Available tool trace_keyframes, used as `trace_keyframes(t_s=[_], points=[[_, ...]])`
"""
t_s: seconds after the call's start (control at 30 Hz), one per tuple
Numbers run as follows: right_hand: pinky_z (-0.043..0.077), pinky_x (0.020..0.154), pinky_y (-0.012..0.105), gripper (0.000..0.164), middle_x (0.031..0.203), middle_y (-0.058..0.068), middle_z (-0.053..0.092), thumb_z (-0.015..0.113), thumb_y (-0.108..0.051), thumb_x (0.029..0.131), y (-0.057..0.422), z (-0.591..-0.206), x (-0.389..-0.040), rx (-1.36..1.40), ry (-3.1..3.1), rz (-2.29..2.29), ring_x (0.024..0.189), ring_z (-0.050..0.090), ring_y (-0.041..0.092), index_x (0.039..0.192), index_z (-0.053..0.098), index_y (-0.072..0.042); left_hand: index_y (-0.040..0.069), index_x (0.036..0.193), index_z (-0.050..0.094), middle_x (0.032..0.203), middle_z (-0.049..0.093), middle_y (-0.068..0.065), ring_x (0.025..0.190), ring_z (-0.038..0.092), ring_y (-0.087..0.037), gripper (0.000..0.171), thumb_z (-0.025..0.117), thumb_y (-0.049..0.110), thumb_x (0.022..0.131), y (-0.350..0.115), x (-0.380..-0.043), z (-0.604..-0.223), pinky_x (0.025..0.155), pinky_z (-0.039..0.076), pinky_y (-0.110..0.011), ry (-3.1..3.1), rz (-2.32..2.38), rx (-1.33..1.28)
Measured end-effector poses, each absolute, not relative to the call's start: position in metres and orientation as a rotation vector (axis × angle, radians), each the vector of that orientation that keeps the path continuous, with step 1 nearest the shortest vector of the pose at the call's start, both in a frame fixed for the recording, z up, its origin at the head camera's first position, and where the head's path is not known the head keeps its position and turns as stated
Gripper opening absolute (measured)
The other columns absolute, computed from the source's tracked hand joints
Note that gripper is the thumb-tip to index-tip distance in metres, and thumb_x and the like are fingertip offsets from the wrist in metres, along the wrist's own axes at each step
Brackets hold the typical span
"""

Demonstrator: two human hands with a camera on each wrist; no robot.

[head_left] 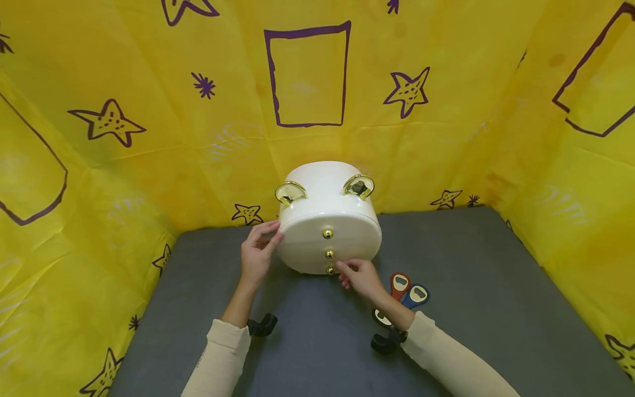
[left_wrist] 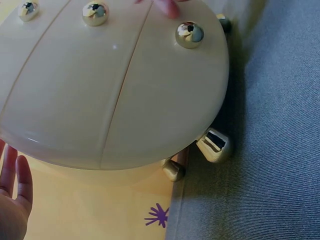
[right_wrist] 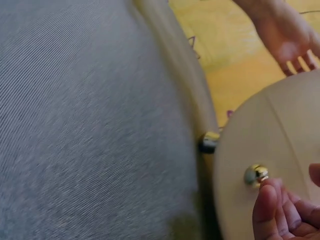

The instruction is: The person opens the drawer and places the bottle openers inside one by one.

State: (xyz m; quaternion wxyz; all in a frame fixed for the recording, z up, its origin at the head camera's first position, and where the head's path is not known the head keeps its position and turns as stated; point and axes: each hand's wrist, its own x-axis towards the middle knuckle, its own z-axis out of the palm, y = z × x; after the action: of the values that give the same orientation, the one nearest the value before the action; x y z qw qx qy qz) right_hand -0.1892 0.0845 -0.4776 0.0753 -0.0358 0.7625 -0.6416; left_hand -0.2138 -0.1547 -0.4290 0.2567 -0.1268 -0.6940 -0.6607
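Observation:
A glossy white oval drawer box (head_left: 297,242) with gold ears stands on the grey table. Down its front run three round gold knobs, and seams divide it into drawers. My left hand (head_left: 256,256) is at the box's left side, fingers fairly straight and fingertips at the edge. Close to the bottom knob (right_wrist: 257,175) is my right hand (head_left: 362,277); its fingertips are right beside the knob, with the thumb apart from them in the right wrist view. Small gold feet (left_wrist: 215,145) hold the box off the table.
Red (head_left: 399,284) and blue (head_left: 418,295) bottle openers lie right of the box. A dark one (head_left: 381,317) is partly hidden under my right forearm. Yellow patterned cloth (head_left: 307,143) hangs behind and along both sides of the grey table (head_left: 307,342).

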Motion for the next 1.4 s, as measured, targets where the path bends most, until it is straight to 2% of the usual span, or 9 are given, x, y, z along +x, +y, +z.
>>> trace_keyframes(t_s=[0.1, 0.37, 0.67, 0.73, 0.97, 1.27, 1.4], points=[[0.051, 0.05, 0.024, 0.03, 0.066, 0.01, 0.064, 0.062, -0.015, 0.096, 0.085, -0.485, -0.19, -0.087, 2.29, -1.888, 0.051, 0.055, 0.009, 0.094, 0.067, 0.014, -0.018, 0.105, 0.064, 0.114, 0.059, -0.03, 0.103, 0.059, 0.0, 0.025, 0.067, -0.016, 0.08, -0.153, -0.211, -0.425, 0.077, 0.053, -0.015, -1.9, -1.796, -0.348], [0.053, 0.051, 0.023, 0.033, 0.065, 0.007, 0.064, 0.061, -0.018, 0.096, 0.077, -0.498, -0.195, -0.075, 2.157, -1.877, 0.052, 0.057, 0.009, 0.098, 0.067, 0.015, -0.014, 0.105, 0.066, 0.115, 0.06, -0.029, 0.103, 0.059, 0.0, 0.027, 0.07, -0.016, 0.079, -0.156, -0.214, -0.429, 0.077, 0.052, -0.014, -1.906, -1.784, -0.366], [0.051, 0.049, 0.021, 0.034, 0.06, 0.0, 0.061, 0.063, -0.017, 0.094, 0.068, -0.507, -0.198, 0.021, 2.046, -1.946, 0.049, 0.056, 0.008, 0.099, 0.065, 0.017, -0.012, 0.104, 0.067, 0.113, 0.064, -0.018, 0.103, 0.06, -0.002, 0.025, 0.072, -0.01, 0.08, -0.156, -0.215, -0.432, 0.077, 0.054, -0.015, -1.904, -1.765, -0.384], [0.049, 0.048, 0.02, 0.034, 0.058, -0.001, 0.06, 0.064, -0.017, 0.094, 0.068, -0.507, -0.198, 0.03, 2.049, -1.956, 0.048, 0.055, 0.007, 0.097, 0.065, 0.017, -0.012, 0.104, 0.067, 0.113, 0.064, -0.019, 0.103, 0.06, -0.001, 0.025, 0.072, -0.011, 0.08, -0.156, -0.216, -0.432, 0.076, 0.054, -0.015, -1.901, -1.763, -0.381], [0.048, 0.047, 0.019, 0.033, 0.058, -0.001, 0.06, 0.064, -0.017, 0.093, 0.07, -0.504, -0.186, 0.018, 2.054, -1.93, 0.048, 0.054, 0.007, 0.091, 0.064, 0.016, -0.016, 0.104, 0.066, 0.113, 0.061, -0.029, 0.101, 0.06, 0.002, 0.026, 0.07, -0.017, 0.078, -0.155, -0.214, -0.427, 0.075, 0.053, -0.013, -1.914, -1.762, -0.352], [0.051, 0.048, 0.023, 0.037, 0.061, 0.002, 0.064, 0.065, -0.02, 0.094, 0.078, -0.501, -0.158, -0.1, 2.108, -1.846, 0.049, 0.056, 0.007, 0.089, 0.067, 0.016, -0.019, 0.104, 0.064, 0.111, 0.063, -0.024, 0.1, 0.06, 0.001, 0.025, 0.069, -0.015, 0.079, -0.15, -0.2, -0.408, 0.076, 0.053, -0.012, -1.926, -1.759, -0.378], [0.053, 0.049, 0.026, 0.037, 0.064, 0.009, 0.067, 0.065, -0.022, 0.094, 0.082, -0.502, -0.146, -0.118, 2.128, -1.82, 0.049, 0.056, 0.008, 0.089, 0.069, 0.014, -0.017, 0.103, 0.066, 0.109, 0.064, -0.015, 0.1, 0.06, 0.001, 0.026, 0.07, -0.015, 0.078, -0.15, -0.201, -0.41, 0.075, 0.053, -0.013, -1.916, -1.763, -0.369]])
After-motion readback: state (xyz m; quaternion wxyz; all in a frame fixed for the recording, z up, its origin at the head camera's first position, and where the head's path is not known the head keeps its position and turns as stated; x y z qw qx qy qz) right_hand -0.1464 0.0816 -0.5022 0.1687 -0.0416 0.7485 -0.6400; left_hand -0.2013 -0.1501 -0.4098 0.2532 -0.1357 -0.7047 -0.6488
